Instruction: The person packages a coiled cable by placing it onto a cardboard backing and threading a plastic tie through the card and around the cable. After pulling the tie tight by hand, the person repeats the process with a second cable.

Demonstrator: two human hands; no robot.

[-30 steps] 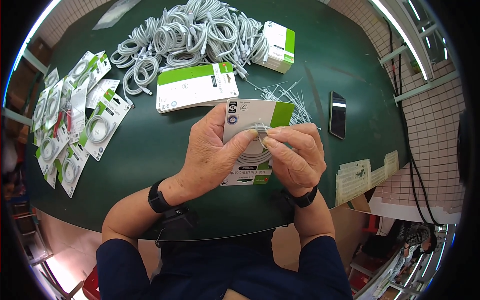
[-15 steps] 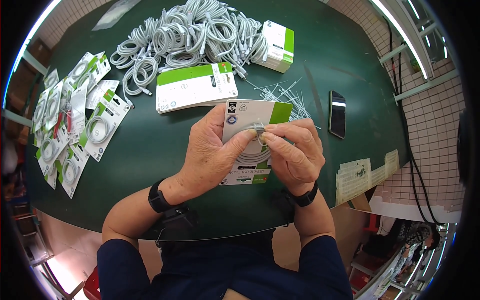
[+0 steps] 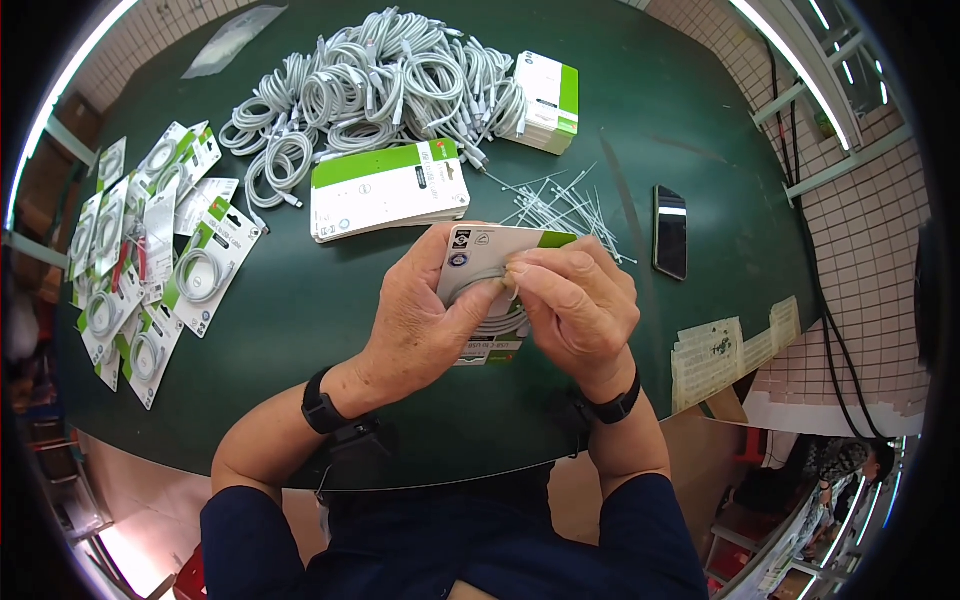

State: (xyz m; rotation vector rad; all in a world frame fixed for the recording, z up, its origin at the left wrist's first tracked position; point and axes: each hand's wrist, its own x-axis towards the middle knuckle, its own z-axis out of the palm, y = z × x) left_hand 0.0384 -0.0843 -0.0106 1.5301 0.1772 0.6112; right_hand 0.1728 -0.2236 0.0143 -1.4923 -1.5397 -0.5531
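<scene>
Card (image 3: pixel 490 242) held tilted above the near middle of a green table (image 3: pixel 285 345), between both hands, with a pale grey coil (image 3: pixel 503 326) of cable against its printed face. Left hand (image 3: pixel 415 315) closed around the card's left edge, thumb pressed across the top of the coil, other fingers hidden behind. Right hand (image 3: pixel 582 305) with thumb and forefinger pinched together at the coil's top, no gap visible, apparently gripping a thin white tie (image 3: pixel 515 290) mostly covered by the fingertips; remaining fingers curled inward.

Step in hand, by judgement: fastening coil to card with the tie. Next move, likewise judged, calling for steady pressure from the left thumb and a firm pull from the right pinch, without letting the coil slip.

At far left, a flat clear bag (image 3: pixel 235 40), contents impossible to make out. At far middle, a large pile (image 3: pixel 390 85) of loose coiled cables; just nearer, a stack (image 3: pixel 385 190) of white and green cards; right of the pile, a taller block (image 3: pixel 548 100) of the same colours. Farther right, scattered ties (image 3: pixel 575 210), then a phone (image 3: pixel 671 232). At left, overlapping packs (image 3: pixel 205 275), several with coils showing, and a red-handled tool (image 3: pixel 141 258) among them.
</scene>
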